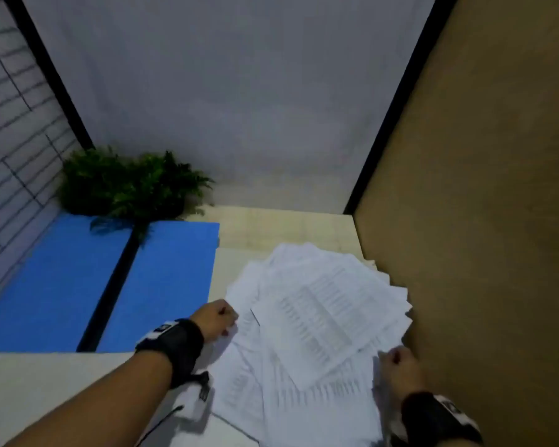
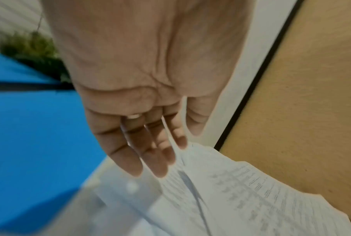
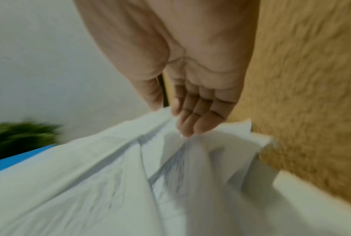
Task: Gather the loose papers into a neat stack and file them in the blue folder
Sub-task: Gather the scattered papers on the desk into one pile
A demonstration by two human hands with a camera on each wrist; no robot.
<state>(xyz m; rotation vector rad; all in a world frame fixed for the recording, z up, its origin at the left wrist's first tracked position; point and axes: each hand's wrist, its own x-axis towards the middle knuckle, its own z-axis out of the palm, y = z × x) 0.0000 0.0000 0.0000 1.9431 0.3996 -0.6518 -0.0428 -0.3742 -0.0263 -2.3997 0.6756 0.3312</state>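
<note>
A fanned, untidy pile of printed white papers (image 1: 320,311) lies on the pale table (image 1: 46,398), against the brown panel on the right. My left hand (image 1: 218,319) holds the pile's left edge; in the left wrist view the lifted paper edge (image 2: 251,199) runs up between thumb and fingers (image 2: 160,167). My right hand (image 1: 396,359) holds the near right corner, thumb on one side and fingers (image 3: 190,127) on the other side of the raised sheets (image 3: 110,175). The blue folder (image 1: 162,285) lies open and flat at the left, with its black spine (image 1: 110,285) down the middle.
A green fern (image 1: 126,185) stands at the back left, its fronds hanging over the folder's far edge. A brown board wall (image 1: 481,221) closes the right side, a white backdrop the rear. A thin black cable (image 1: 165,417) trails from my left wristband.
</note>
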